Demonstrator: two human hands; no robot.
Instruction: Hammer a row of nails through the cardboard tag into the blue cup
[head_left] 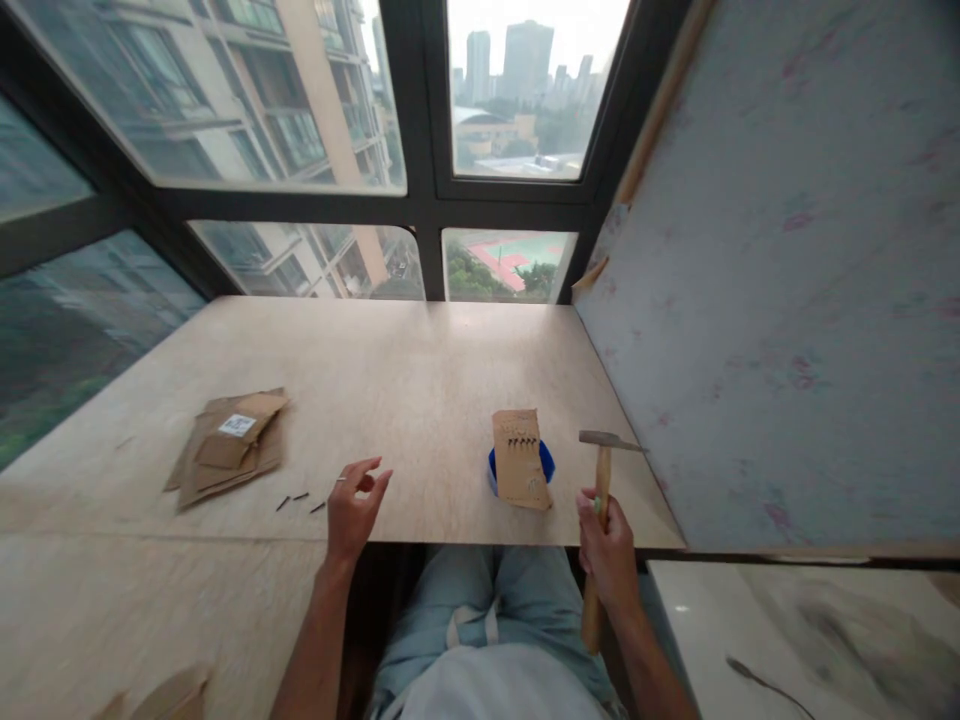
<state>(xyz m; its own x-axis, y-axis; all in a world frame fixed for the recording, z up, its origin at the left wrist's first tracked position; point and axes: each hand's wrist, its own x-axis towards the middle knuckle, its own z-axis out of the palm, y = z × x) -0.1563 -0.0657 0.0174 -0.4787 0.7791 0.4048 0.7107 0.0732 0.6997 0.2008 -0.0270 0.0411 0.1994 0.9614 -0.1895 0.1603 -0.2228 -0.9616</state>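
Observation:
My right hand (pixel 609 545) grips a hammer (pixel 602 480) by its wooden handle, the metal head held up at the table's right side. Left of the hammer, a piece of cardboard (pixel 519 475) lies across a blue dish (pixel 547 461), which it mostly covers. A row of several small dark nails (pixel 523 442) shows near the cardboard's upper part. My left hand (pixel 354 510), wearing a ring, hovers over the table edge, fingers bent and a gap between thumb and forefinger; nothing shows in it. Beside it lie loose dark nails (pixel 300 497).
Flattened cardboard pieces (pixel 225 445) with a white label are stacked on the left of the pale table (pixel 390 370). A patterned wall panel (pixel 780 300) borders the right side, and windows (pixel 525 90) stand behind. A cable (pixel 765 683) lies on a white surface at lower right.

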